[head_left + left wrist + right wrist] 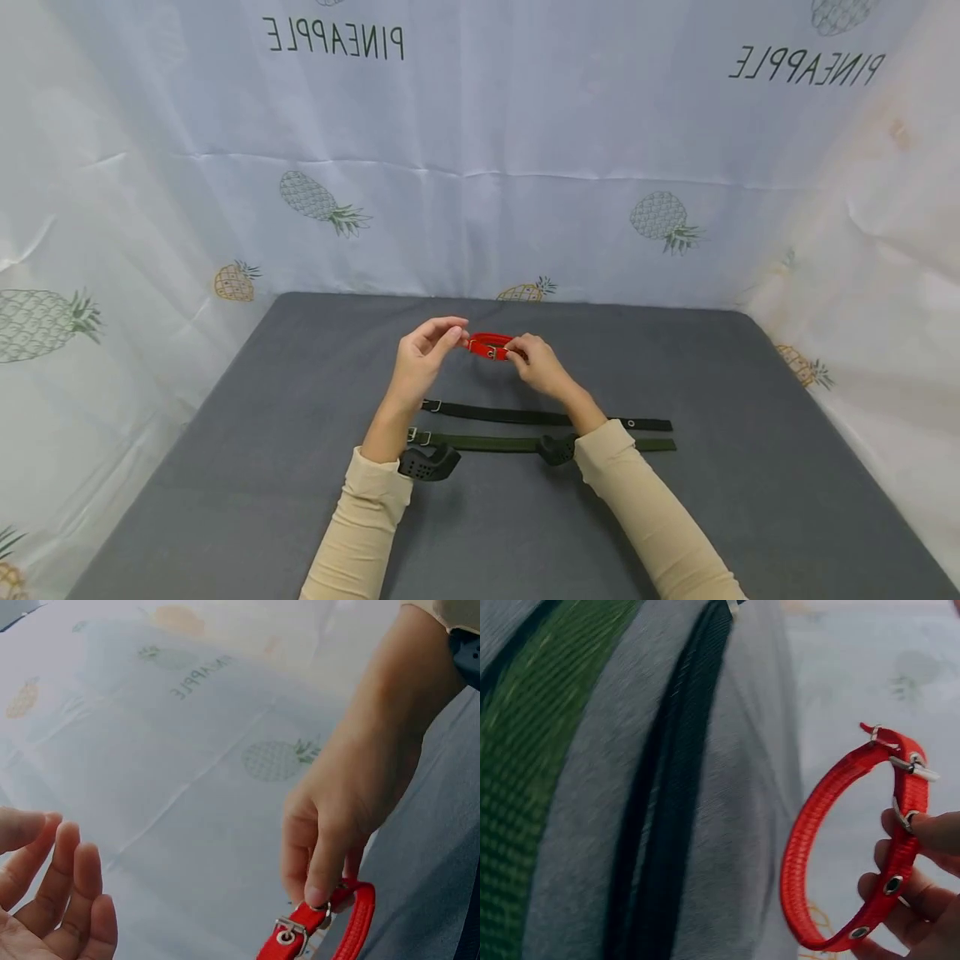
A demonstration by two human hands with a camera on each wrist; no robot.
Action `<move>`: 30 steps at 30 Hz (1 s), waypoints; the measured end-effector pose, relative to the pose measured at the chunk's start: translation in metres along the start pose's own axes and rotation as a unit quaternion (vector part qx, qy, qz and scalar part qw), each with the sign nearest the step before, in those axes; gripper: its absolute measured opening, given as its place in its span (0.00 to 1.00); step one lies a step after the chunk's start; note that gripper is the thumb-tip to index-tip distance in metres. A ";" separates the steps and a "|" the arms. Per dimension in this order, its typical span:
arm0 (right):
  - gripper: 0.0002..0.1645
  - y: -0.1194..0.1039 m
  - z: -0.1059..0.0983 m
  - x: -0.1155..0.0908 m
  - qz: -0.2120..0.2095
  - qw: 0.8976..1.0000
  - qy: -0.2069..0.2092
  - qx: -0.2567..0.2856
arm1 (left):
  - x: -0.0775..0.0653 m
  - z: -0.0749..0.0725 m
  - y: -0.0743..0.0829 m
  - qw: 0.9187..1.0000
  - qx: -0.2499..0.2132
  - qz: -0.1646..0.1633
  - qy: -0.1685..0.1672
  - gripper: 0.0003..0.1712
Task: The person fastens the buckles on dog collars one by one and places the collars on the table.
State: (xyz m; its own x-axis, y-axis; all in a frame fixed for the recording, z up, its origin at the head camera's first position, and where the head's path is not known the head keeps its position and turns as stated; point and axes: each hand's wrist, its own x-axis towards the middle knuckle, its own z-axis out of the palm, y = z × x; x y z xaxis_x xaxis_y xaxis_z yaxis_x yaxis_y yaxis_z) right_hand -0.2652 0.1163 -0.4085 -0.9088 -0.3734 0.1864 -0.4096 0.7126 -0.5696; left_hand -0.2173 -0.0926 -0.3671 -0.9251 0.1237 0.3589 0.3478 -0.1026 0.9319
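A red collar (487, 351) is buckled into a loop and raised over the table. My right hand (536, 364) pinches it between thumb and fingers beside the metal ring. In the right wrist view the buckle (911, 766), the ring and several eyelets of the collar show, and its short tip sticks out past the buckle. Close by the collar's left end is my left hand (422, 357), with nothing in it. Its fingers (86, 870) are loosely bent and apart from the collar in the left wrist view.
A black collar (502, 414) and a green collar (487, 443) lie stretched out flat, side by side, on the grey table (300, 517) beneath my forearms. White curtains (480, 108) printed with pineapples hang behind the table and at both sides.
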 end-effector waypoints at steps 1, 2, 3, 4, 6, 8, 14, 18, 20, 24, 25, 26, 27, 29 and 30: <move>0.13 0.001 0.002 0.001 -0.002 1.000 -0.001 -0.004 | 0.000 0.000 0.000 1.000 0.000 -0.002 0.001 0.16; 0.13 0.002 0.003 0.002 -0.005 1.000 -0.002 -0.007 | 0.000 0.000 -0.001 1.000 0.001 -0.003 0.001 0.16; 0.13 0.003 0.005 0.003 -0.008 1.000 -0.003 -0.008 | 0.001 0.000 -0.001 1.000 0.003 -0.005 0.001 0.16; 0.13 0.004 0.006 0.003 -0.011 1.000 -0.003 -0.012 | 0.001 0.000 -0.001 1.000 0.004 -0.006 0.000 0.15; 0.12 0.005 0.009 0.005 -0.015 1.000 -0.006 -0.017 | 0.001 -0.001 -0.002 1.000 0.004 -0.008 -0.001 0.15; 0.11 0.005 0.012 0.006 -0.015 1.000 -0.010 -0.022 | 0.002 -0.001 -0.002 1.000 0.004 -0.009 -0.002 0.15; 0.11 0.004 0.018 0.008 -0.021 0.999 -0.017 -0.045 | 0.003 -0.001 -0.003 1.000 0.002 -0.015 -0.003 0.17; 0.11 0.001 0.023 0.009 -0.014 0.998 -0.022 -0.053 | 0.002 -0.001 -0.003 1.000 0.002 -0.020 0.000 0.16; 0.11 0.000 0.026 0.009 -0.009 0.998 -0.026 -0.063 | 0.002 -0.001 -0.003 1.000 0.001 -0.020 0.002 0.16; 0.10 -0.001 0.031 0.010 0.003 0.996 -0.036 -0.086 | 0.001 -0.001 -0.003 1.000 -0.002 -0.013 0.003 0.17; 0.09 -0.001 0.032 0.011 0.007 0.995 -0.040 -0.089 | 0.001 -0.001 -0.003 1.000 -0.001 -0.011 0.004 0.17; 0.09 -0.001 0.033 0.011 0.010 0.995 -0.041 -0.090 | 0.001 -0.001 -0.002 1.000 0.000 -0.010 0.004 0.17; 0.09 -0.001 0.033 0.011 0.013 0.995 -0.043 -0.089 | 0.001 -0.002 -0.002 1.000 0.000 -0.009 0.004 0.17; 0.09 -0.001 0.034 0.012 0.022 0.995 -0.047 -0.085 | 0.001 -0.002 -0.002 1.000 0.003 -0.011 0.005 0.16; 0.08 -0.002 0.035 0.012 0.026 0.995 -0.049 -0.083 | 0.001 -0.002 -0.002 1.000 0.003 -0.012 0.005 0.16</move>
State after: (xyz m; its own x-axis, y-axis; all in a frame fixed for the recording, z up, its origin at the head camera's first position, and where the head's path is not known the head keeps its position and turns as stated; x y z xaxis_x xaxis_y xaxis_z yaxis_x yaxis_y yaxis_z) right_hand -0.2731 0.0898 -0.4333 -0.9200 -0.3844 0.0764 -0.3777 0.8178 -0.4341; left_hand -0.2191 -0.0942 -0.3685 -0.9349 0.1163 0.3352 0.3258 -0.0928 0.9409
